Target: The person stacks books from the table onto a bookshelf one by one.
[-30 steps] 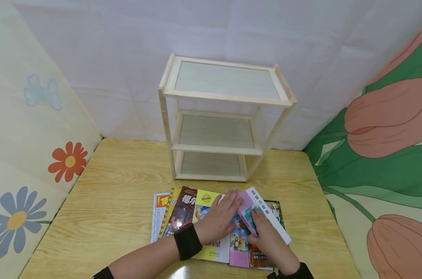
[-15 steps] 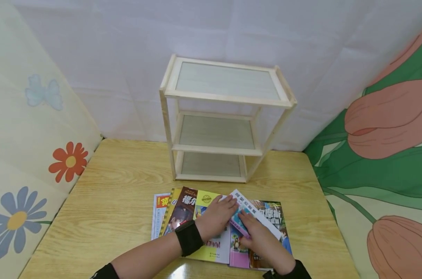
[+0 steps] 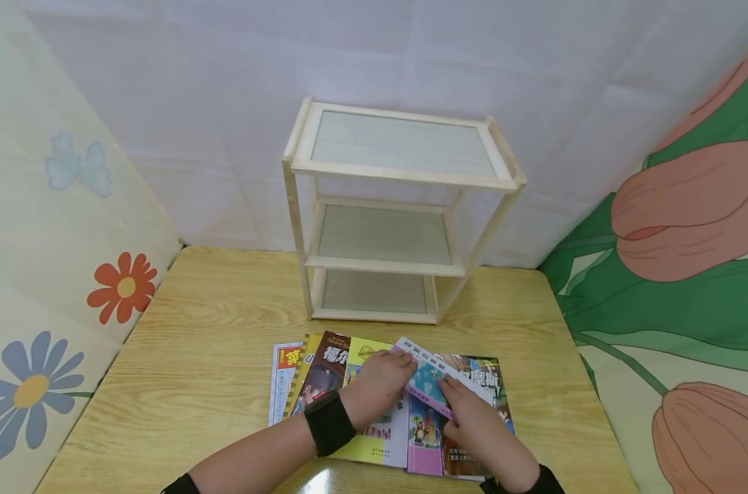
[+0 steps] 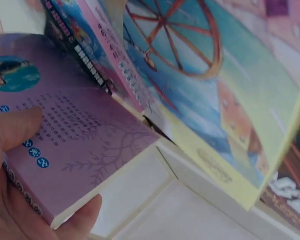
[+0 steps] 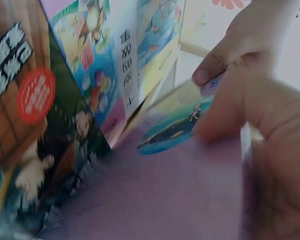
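The table [image 3: 226,309] bears a three-tier shelf [image 3: 386,265]; overlapping books [image 3: 423,432] lie in front, outside its tiers. Over them is a purple book [image 3: 426,377], opposite ends gripped by the left hand [image 3: 375,387] and right hand [image 3: 482,429]. Handling it seems the step; next, I'd judge, calls for firm thumbs.

Glare on table [image 3: 213,329]; right wrist view blurry
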Available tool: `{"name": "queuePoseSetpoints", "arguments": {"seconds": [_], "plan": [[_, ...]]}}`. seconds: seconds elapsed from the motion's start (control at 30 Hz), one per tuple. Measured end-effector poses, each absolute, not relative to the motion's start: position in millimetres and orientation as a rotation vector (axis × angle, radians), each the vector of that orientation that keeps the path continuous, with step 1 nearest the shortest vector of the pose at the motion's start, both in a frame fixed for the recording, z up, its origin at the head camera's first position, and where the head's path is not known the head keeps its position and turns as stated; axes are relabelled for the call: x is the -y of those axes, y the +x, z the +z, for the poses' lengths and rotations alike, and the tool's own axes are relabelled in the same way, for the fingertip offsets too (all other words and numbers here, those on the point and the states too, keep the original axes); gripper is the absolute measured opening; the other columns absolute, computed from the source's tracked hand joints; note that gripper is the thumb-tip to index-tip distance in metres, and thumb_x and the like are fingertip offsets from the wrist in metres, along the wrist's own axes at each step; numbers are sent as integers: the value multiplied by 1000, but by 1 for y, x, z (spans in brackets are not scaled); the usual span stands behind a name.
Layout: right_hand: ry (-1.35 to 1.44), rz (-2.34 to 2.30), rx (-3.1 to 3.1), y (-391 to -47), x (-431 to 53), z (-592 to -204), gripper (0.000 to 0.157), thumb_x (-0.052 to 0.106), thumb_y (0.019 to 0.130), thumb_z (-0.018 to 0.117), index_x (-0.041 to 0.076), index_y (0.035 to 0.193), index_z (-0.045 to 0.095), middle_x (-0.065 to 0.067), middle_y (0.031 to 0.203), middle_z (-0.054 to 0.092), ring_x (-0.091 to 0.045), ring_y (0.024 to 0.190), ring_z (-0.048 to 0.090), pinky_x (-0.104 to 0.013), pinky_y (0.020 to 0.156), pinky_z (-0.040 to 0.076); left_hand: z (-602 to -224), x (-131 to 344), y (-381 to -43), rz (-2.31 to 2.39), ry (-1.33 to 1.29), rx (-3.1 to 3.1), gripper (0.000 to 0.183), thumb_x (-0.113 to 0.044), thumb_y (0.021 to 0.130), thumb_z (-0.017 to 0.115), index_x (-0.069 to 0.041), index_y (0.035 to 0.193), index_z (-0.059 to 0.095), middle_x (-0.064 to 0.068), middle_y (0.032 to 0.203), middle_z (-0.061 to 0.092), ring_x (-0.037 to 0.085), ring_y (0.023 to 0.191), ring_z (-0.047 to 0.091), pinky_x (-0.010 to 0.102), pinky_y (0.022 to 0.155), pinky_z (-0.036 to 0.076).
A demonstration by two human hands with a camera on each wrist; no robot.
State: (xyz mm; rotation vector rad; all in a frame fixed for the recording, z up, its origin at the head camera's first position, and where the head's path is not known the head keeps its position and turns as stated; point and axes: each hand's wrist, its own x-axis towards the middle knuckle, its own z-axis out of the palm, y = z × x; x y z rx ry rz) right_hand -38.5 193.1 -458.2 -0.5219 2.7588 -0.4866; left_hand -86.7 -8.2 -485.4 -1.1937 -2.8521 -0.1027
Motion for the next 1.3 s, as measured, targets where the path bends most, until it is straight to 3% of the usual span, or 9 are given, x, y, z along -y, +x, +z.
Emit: {"name": "queuePoseSetpoints", "arguments": {"seconds": [0.13,0.2,0.5,0.73,0.9,1.07,1.2,1.3], "plan": [[-514,-426,-2876,-39,-197,-451,52,3,77,63,0,129,55,-21,127,52,-32,106,55,-40,72,51,-479,12,-85,-145,-1157,2857,43,-17,89,61,-12,131,55,3,128,55,16,118,48,36,95,42],[-525,-405,-2929,-40,-198,-448,49,3,79,64,2,127,57,-20,123,56,-33,105,55,-44,80,50,-477,14,-85,-179,-1157,2843,44,-17,87,64,-11,129,56,4,125,57,16,116,50,36,94,42],[-395,-406,-2990,-46,-196,-445,47,1,79,66,6,125,60,-12,119,60,-28,107,56,-46,86,47,-472,14,-91,-131,-1119,2807,35,-17,86,63,-15,121,63,0,114,64,14,106,57,31,86,48],[-398,-341,-3050,-47,-196,-442,40,-3,80,63,-1,120,61,-16,117,61,-31,103,58,-45,84,48,-470,19,-94,-220,-1073,2705,26,-21,86,64,-15,111,68,-4,100,68,9,93,61,26,77,50],[-373,-347,-3045,-51,-199,-435,42,0,79,65,1,121,61,-15,112,63,-29,96,60,-43,76,52,-463,24,-96,-265,-1070,2633,20,-15,86,63,-15,104,70,-4,92,68,8,81,62,24,67,52],[-383,-367,-3094,-56,-203,-423,42,0,78,67,4,120,63,-13,106,65,-26,90,63,-40,68,53,-445,29,-98,-303,-1049,2604,22,-10,86,62,-14,107,70,-2,97,69,9,83,63,25,69,52],[-452,-398,-3180,-58,-204,-410,40,-1,77,68,2,117,64,-14,109,65,-28,96,61,-44,76,52,-426,32,-97,-278,-1022,2566,26,-8,85,62,-13,110,70,-2,97,69,9,82,63,24,68,52],[-520,-387,-3242,-60,-203,-400,41,0,77,69,2,118,64,-14,112,63,-30,98,60,-46,77,51,-410,35,-97,-240,-986,2556,29,-6,84,63,-13,111,69,-1,102,68,11,89,63,27,76,52]]}}
